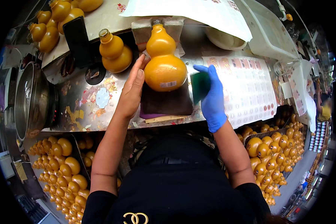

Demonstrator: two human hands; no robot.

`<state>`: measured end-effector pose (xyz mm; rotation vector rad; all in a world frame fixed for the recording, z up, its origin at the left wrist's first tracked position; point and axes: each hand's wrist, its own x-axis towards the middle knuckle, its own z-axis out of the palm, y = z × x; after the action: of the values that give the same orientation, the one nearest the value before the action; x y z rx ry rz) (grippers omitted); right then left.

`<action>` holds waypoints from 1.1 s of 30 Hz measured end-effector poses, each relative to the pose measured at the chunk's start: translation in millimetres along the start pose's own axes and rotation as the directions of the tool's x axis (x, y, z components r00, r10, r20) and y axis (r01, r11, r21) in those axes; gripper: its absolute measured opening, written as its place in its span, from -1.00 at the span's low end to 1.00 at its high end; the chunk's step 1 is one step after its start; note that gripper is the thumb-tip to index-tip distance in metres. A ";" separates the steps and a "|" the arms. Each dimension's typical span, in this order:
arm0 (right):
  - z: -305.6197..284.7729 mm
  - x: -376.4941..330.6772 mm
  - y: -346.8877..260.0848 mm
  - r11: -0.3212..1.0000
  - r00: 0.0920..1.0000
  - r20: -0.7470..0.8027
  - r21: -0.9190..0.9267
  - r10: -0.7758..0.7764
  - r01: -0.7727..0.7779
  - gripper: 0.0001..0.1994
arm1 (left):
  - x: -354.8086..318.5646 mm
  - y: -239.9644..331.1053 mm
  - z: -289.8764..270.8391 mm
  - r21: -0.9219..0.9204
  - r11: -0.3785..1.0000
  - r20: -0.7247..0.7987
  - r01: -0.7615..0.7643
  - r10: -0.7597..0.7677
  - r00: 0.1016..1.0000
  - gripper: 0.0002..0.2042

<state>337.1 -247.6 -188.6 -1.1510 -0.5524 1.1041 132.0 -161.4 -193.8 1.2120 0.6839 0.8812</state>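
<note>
Fingers of bare left hand (132, 87) straight and pressed together, flat against left side of orange gourd bottle (164, 61). Fingers of blue-gloved right hand (212, 95) pinching a green pad (200, 86) just right of that bottle. Bottle lying on dark cloth (168, 102) near middle of metal table (82, 100). Sticker sheet (246, 89) to the right. Second gourd bottle (115, 52) farther left. Bins of more orange bottles (63, 168) near, down both sides.

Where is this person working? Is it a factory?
Probably a small workshop or factory bench for labelling bottles. The left hand steadies an orange gourd-shaped bottle, sheets of stickers lie on the metal table, and crates of matching bottles sit below.
</note>
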 end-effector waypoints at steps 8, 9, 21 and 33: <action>33.4 -24.7 6.6 0.771 0.910 0.163 -0.488 -0.381 0.410 -0.63 | 4.6 0.9 17.9 0.366 0.919 0.037 -0.146 0.143 0.989 -0.17; 32.0 -24.1 7.1 0.804 0.927 0.127 -0.466 -0.352 0.370 -0.63 | 6.2 0.5 16.4 0.372 0.915 0.056 -0.153 0.143 0.988 -0.17; 34.0 -26.4 -3.2 0.093 0.521 0.684 -0.558 -0.511 0.824 -0.60 | 8.2 -4.0 5.9 0.156 0.984 0.095 -0.082 0.067 0.993 -0.34; 46.7 32.5 -64.6 0.627 0.738 0.658 -0.514 -0.149 0.585 -0.73 | 5.0 -4.8 7.5 -0.042 0.999 0.026 -0.033 0.034 0.999 -0.42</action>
<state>337.6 -198.1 -118.2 -1.2308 -1.7495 0.8344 141.8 -161.3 -196.7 1.1995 0.6227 0.9013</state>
